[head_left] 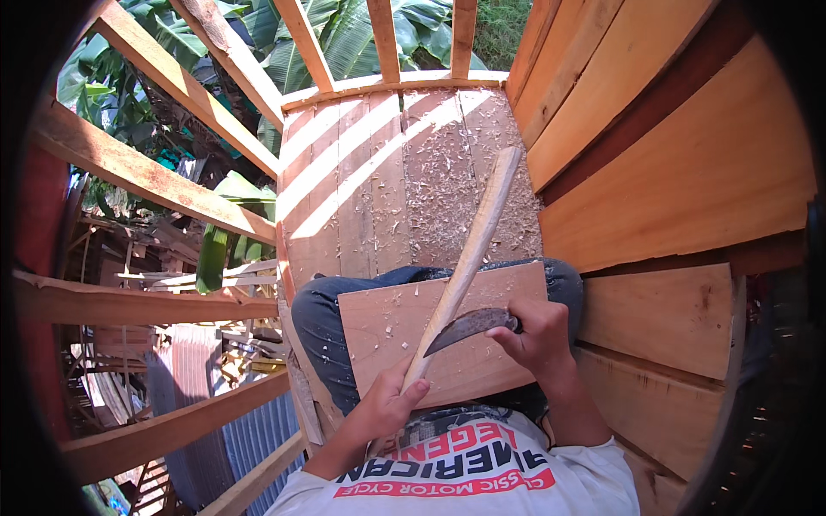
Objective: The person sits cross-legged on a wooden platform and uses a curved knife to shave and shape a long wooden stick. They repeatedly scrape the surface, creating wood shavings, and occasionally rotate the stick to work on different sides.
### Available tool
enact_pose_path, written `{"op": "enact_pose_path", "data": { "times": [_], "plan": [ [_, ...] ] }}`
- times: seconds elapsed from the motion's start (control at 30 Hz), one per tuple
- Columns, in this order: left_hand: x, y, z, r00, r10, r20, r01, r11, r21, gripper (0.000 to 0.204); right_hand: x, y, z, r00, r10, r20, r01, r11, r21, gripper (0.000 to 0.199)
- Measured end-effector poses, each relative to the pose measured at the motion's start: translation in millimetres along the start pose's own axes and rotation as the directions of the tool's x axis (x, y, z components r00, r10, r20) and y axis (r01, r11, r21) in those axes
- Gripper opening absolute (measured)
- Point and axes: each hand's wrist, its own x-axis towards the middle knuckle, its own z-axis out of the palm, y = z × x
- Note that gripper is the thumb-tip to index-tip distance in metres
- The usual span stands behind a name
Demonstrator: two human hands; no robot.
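Observation:
My left hand (385, 402) is closed round the near end of a long pale wooden stick (471, 254), which slants away up and to the right. A curved knife (469, 326) with a dark, worn blade is in my right hand (540, 335). Its tip meets the stick a little beyond my left hand. Under both lies a flat wooden board (490, 378) across my crossed legs, with a few shavings on it. My right fingers hide most of the knife's handle.
Wood shavings (447, 163) cover much of the plank floor (344, 206) ahead. Slatted wooden railing (163, 185) runs along the left and far sides, with banana leaves (344, 43) beyond. A plank wall (671, 189) rises at my right. Corrugated metal sheets (258, 447) show below left.

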Motion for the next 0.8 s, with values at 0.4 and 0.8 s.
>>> {"op": "enact_pose_path", "data": {
  "times": [0.4,0.8],
  "plan": [
    [-15,25,9,0.909,-0.311,0.278,0.329,0.944,-0.02,0.052,31,62,-23,0.842,0.426,-0.329,-0.394,0.905,0.162,0.072],
    [-4,-20,9,0.973,-0.066,0.221,0.123,0.958,-0.257,0.048,6,11,3,0.97,0.216,-0.111,-0.203,0.973,0.113,0.065]
  ]
}}
